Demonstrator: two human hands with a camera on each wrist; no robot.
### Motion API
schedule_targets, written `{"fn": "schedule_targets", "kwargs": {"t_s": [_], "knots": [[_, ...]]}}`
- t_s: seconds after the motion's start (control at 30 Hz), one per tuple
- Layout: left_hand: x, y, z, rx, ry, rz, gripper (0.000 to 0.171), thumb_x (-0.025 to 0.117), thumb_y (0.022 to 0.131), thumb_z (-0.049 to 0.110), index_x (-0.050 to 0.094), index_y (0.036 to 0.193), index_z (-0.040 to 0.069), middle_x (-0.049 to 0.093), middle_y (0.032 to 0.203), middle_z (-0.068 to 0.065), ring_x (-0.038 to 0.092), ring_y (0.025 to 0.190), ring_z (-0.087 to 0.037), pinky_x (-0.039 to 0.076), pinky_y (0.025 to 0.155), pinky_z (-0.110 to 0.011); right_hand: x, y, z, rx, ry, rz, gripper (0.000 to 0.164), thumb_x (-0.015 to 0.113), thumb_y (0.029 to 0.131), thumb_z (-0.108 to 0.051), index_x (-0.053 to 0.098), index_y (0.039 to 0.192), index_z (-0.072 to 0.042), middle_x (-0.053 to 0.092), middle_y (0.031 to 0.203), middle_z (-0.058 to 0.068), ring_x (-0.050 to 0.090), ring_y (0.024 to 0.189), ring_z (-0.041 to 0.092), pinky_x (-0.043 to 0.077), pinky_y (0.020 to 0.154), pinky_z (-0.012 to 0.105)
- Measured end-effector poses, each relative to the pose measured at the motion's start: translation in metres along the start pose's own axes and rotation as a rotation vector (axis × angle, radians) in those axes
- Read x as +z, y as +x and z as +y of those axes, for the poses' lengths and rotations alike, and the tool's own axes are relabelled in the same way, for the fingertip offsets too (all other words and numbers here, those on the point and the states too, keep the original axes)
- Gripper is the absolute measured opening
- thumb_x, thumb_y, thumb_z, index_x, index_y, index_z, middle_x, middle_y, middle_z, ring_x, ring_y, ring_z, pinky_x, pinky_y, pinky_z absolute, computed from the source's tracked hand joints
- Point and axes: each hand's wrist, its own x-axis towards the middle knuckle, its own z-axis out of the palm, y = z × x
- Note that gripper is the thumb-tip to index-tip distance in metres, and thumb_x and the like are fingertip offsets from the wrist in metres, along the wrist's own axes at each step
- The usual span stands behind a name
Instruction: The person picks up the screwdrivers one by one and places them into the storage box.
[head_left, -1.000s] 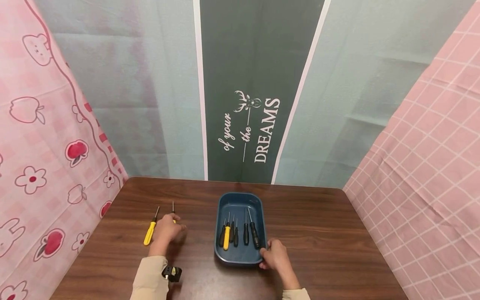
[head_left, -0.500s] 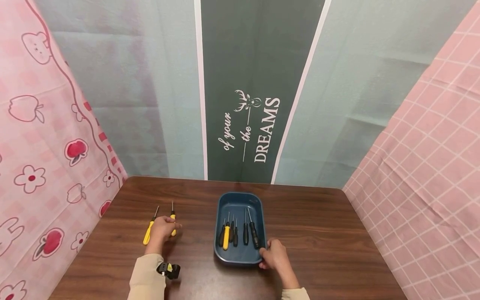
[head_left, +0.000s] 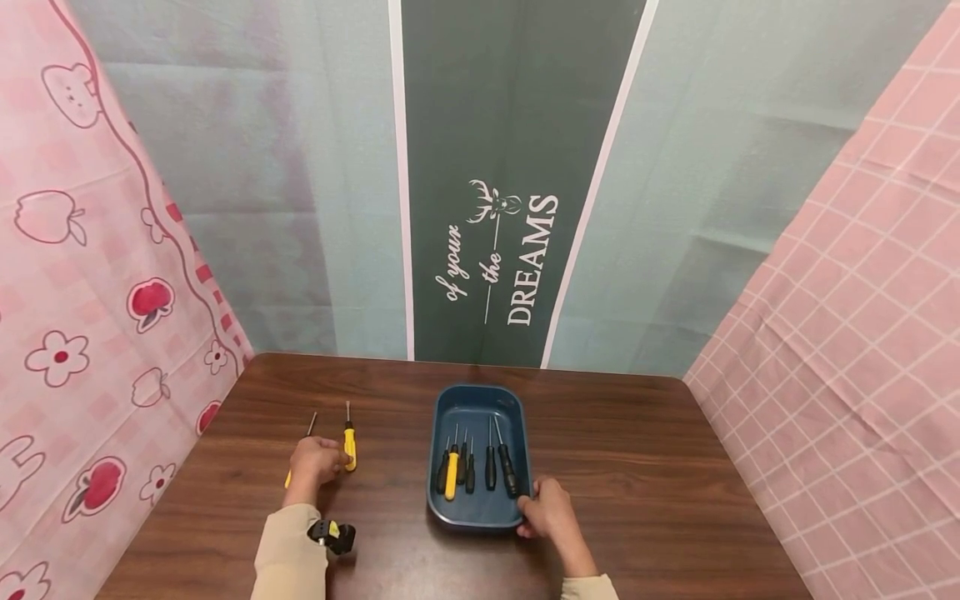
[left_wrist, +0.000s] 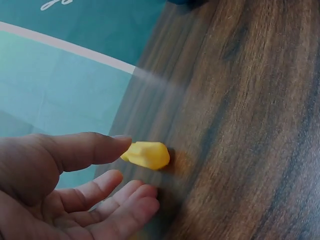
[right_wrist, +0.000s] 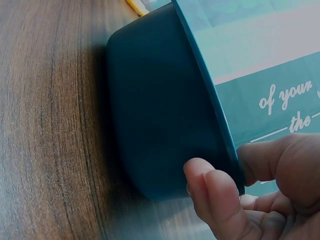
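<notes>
My left hand (head_left: pixel 315 460) lies over the yellow handle of the left screwdriver (head_left: pixel 311 423), hiding most of it. Beside its fingertips is a second yellow-handled screwdriver (head_left: pixel 350 447), lying on the table with its shaft pointing away. The left wrist view has thumb and fingers spread apart, the thumb tip close to a yellow screwdriver handle (left_wrist: pixel 150 155); contact cannot be made out. My right hand (head_left: pixel 550 509) pinches the near right corner of a dark blue tray (right_wrist: pixel 155 105), thumb at the rim, fingertips against the outer wall. One yellow screwdriver (head_left: pixel 452 477) and several black screwdrivers (head_left: pixel 491 468) lie inside.
A brown wood-grain table (head_left: pixel 637 467) carries everything. A grey-green curtain (head_left: pixel 480 100) with white lettering hangs behind its far edge. Pink patterned cloths hang on the left (head_left: pixel 90 275) and right (head_left: pixel 847 317). A small black device (head_left: pixel 332 536) is strapped to the left wrist.
My left hand has shifted left, off the right-hand yellow screwdriver and over the left one. That right-hand screwdriver now shows whole. The right hand and tray have stayed in place.
</notes>
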Motion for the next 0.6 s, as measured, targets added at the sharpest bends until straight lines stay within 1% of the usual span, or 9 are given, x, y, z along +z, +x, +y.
{"fn": "schedule_targets", "kwargs": {"t_s": [0.13,0.27,0.33,0.47,0.6], "knots": [[0.001,0.003,-0.004,-0.036,-0.084,-0.013,0.040,0.068,0.073,-0.003,0.053,0.107,-0.019,0.059,0.070,-0.012,0.058,0.061,-0.018,0.056,0.059,-0.034,0.000,0.000,0.000,0.010,0.001,-0.003,0.012,0.054,0.076,0.006,0.043,0.075,0.000,0.053,0.057,0.011,0.057,0.040,0.014,0.052,0.040,0.028],[0.002,0.006,-0.006,-0.067,-0.143,-0.001,0.039,0.068,0.075,0.000,0.053,0.107,-0.018,0.061,0.073,-0.015,0.060,0.065,-0.021,0.056,0.061,-0.037,0.000,0.000,0.000,0.018,0.013,-0.011,0.013,0.054,0.077,0.006,0.043,0.076,0.000,0.053,0.057,0.012,0.057,0.040,0.013,0.052,0.040,0.029],[0.003,0.008,-0.007,-0.084,-0.172,0.005,0.038,0.068,0.077,0.001,0.053,0.107,-0.018,0.061,0.074,-0.016,0.060,0.065,-0.021,0.056,0.060,-0.036,0.000,0.000,-0.001,0.019,0.016,-0.013,0.012,0.054,0.077,0.006,0.043,0.076,0.000,0.053,0.058,0.012,0.057,0.040,0.013,0.052,0.040,0.029],[0.007,0.010,-0.009,-0.108,-0.238,0.027,0.035,0.067,0.079,0.003,0.055,0.106,-0.017,0.061,0.072,-0.013,0.059,0.061,-0.019,0.056,0.056,-0.032,0.000,-0.001,-0.002,0.014,0.010,-0.010,0.012,0.054,0.076,0.006,0.043,0.076,0.000,0.053,0.058,0.012,0.057,0.040,0.014,0.052,0.040,0.028],[0.010,0.012,-0.011,-0.110,-0.279,0.045,0.034,0.067,0.080,0.004,0.056,0.105,-0.016,0.061,0.068,-0.009,0.058,0.058,-0.017,0.054,0.053,-0.029,0.000,-0.001,-0.002,0.016,0.001,-0.005,0.013,0.054,0.076,0.006,0.042,0.075,0.000,0.052,0.058,0.013,0.057,0.040,0.014,0.051,0.040,0.028]]}}
